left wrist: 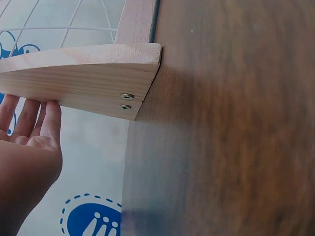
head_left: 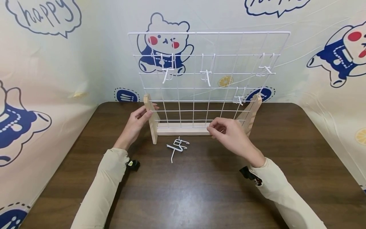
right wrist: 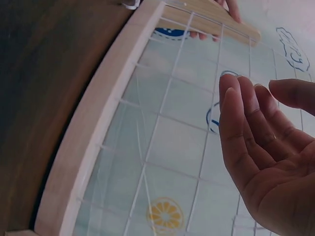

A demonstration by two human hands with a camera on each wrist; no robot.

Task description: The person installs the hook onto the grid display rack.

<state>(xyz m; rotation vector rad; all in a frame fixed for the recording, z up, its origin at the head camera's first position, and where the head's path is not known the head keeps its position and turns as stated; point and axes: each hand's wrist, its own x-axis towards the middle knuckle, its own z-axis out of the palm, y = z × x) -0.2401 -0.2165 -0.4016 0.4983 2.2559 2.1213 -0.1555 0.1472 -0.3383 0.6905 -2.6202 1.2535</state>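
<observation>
room type unclear: creased, bear-printed sheeting point(head_left: 100, 63) screens the back and sides of a brown counter point(head_left: 206, 181).

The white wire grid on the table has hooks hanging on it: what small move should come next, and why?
Probably, the right hand should reach down to the loose white hooks and pinch one: its fingers look empty, four hooks hang on the wire grid, and the left hand holds the wooden side support.

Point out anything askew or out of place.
Mildly odd: one hook hangs lower than the other three on the grid, and loose hooks lie jumbled on the table. Nothing looks spilled or damaged.
</observation>
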